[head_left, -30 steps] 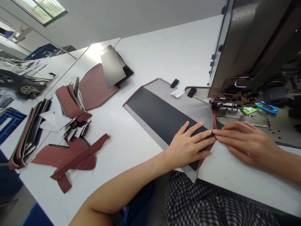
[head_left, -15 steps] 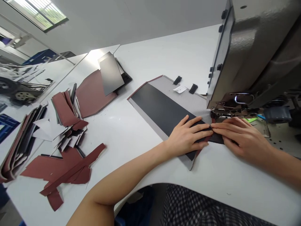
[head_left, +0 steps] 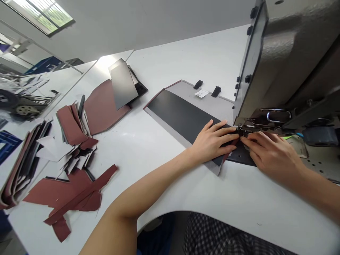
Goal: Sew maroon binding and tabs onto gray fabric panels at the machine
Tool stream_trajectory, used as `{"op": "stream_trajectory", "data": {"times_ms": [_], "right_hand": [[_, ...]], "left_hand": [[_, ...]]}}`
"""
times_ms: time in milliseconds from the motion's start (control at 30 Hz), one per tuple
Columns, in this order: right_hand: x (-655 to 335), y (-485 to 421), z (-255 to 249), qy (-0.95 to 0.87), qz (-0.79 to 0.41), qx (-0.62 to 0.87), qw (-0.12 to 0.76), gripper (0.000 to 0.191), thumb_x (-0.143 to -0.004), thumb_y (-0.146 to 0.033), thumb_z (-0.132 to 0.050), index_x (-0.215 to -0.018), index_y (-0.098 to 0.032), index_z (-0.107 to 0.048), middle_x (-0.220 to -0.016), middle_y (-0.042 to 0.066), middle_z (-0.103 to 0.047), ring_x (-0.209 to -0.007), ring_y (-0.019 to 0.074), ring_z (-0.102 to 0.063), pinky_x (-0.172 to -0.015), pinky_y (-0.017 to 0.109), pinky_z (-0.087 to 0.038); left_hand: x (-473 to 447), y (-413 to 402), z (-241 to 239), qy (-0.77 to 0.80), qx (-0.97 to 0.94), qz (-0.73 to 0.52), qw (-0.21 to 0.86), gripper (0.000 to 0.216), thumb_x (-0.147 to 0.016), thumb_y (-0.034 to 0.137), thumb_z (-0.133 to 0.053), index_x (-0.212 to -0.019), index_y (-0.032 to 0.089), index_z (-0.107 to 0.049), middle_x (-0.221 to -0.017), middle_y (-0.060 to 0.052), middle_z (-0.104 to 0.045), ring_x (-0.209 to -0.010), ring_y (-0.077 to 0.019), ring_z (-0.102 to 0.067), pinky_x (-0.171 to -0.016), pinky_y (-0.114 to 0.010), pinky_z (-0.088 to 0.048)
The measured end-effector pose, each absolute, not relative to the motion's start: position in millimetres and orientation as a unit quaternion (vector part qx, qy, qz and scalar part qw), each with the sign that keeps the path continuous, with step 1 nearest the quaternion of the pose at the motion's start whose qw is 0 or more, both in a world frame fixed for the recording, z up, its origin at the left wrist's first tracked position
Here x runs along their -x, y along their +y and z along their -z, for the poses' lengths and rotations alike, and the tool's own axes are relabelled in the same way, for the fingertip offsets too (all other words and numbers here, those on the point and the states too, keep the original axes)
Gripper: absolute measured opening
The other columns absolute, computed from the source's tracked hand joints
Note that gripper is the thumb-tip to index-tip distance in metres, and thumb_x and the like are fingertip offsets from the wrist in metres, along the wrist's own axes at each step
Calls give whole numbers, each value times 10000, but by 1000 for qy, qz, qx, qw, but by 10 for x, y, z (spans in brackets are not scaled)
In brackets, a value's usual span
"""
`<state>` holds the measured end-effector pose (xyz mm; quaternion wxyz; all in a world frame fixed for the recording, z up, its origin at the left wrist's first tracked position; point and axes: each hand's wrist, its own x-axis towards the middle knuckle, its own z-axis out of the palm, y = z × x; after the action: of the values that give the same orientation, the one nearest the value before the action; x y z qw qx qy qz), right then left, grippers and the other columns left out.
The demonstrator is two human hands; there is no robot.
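Note:
A grey mesh-textured fabric panel (head_left: 186, 91) lies slanted on the white table, with a wide black strip (head_left: 175, 108) across it and maroon edging at its far left end. Two black tabs (head_left: 198, 84) and a white label (head_left: 201, 94) sit along its far edge. My left hand (head_left: 216, 138) rests flat on the black strip, fingers spread toward the sewing machine (head_left: 255, 88). Close by the presser foot (head_left: 241, 129), my right hand (head_left: 268, 150) has its fingers bent together at the panel's near-right end. What lies under those fingertips is mostly hidden.
Maroon offcuts (head_left: 77, 191) and stacked strips (head_left: 71, 124) lie on the left of the table. Behind them are a large maroon piece (head_left: 99, 106) and a grey plate (head_left: 123, 85). The machine's body rises at the right. Another machine (head_left: 21, 102) stands far left.
The panel has shifted slightly away from me, its right end nearer the presser foot. Both hands moved along with it, and the right fingers are now more bent beside the foot.

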<state>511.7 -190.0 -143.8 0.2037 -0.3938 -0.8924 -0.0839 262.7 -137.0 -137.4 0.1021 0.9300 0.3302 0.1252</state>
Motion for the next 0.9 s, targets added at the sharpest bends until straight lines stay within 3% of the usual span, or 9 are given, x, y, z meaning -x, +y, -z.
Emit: {"op": "stream_trajectory", "data": {"times_ms": [300,400,567,700,900], "right_hand": [[-5133,-1891,1442,-862,-2,434,261,295,-985,-179,-479,-1166,-190,-711,-1058,82,-704,-921,229,-664,-834,370,-513],[-5124,-2109,1344,-829,-66,487,268,283,-1024,-262,-450,-1173,-206,-683,-1075,55,-716,-847,200,-687,-707,329,-517],[-4971,-2642,1242,-785,-160,545,249,313,-1042,-464,-453,-1104,-232,-654,-867,-4,-673,-570,126,-592,-509,282,-468],[-4713,-2828,1273,-784,-57,561,260,296,-1061,-346,-420,-1116,-162,-645,-843,17,-653,-568,121,-563,-495,282,-410],[-4592,-2777,1280,-828,100,505,223,219,-1019,-172,-474,-1065,-88,-672,-795,40,-630,-660,157,-566,-644,318,-413]], "left_hand": [[-2704,-1483,1297,384,-903,-115,156,384,-1029,477,-569,-1364,310,-657,-1480,-28,-613,-1449,-280,-458,-1265,-528,-227],[-2872,-1723,1261,473,-856,-132,161,365,-1030,478,-562,-1362,347,-637,-1504,-1,-584,-1493,-272,-396,-1271,-547,-223],[-3150,-2047,1221,557,-796,-168,168,275,-1042,407,-551,-1284,400,-682,-1510,0,-543,-1535,-269,-320,-1281,-581,-205],[-3105,-2040,1158,552,-798,-161,179,257,-1048,365,-540,-1230,390,-720,-1461,-17,-564,-1506,-266,-361,-1279,-591,-217],[-2686,-1935,1126,348,-920,-47,173,421,-1077,247,-423,-1472,334,-542,-1617,-67,-427,-1557,-314,-288,-1227,-707,-242]]}}
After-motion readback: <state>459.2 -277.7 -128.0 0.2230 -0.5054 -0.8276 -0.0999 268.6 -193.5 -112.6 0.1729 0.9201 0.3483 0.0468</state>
